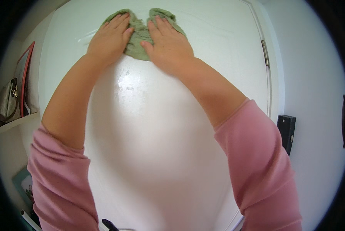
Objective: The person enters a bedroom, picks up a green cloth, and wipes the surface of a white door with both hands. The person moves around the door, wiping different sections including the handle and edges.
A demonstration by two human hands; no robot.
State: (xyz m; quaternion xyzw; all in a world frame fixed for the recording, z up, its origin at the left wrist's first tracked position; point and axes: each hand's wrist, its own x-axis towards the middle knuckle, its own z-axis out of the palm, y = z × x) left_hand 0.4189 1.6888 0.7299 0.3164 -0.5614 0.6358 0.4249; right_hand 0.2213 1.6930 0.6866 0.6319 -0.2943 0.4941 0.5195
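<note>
A damp-looking green cloth (139, 43) lies spread against a white door (161, 130) near the top of the view. My left hand (110, 37) presses flat on the cloth's left part, fingers pointing up. On its right part my right hand (171, 43) does the same, thumb turned inward. Between the hands the cloth's top edge dips in a notch, and its lower edge hangs just below my thumbs. Below the cloth, the door's surface has a wet-looking shine. Both palms are hidden from me.
A metal hinge (265, 53) sits on the door's right edge. Beside it, a black device (286, 132) is against the wall. At left, a shelf (16, 124) bears a handbag (9, 101) and a red-framed picture (25, 78). A teal frame (21, 184) stands lower left.
</note>
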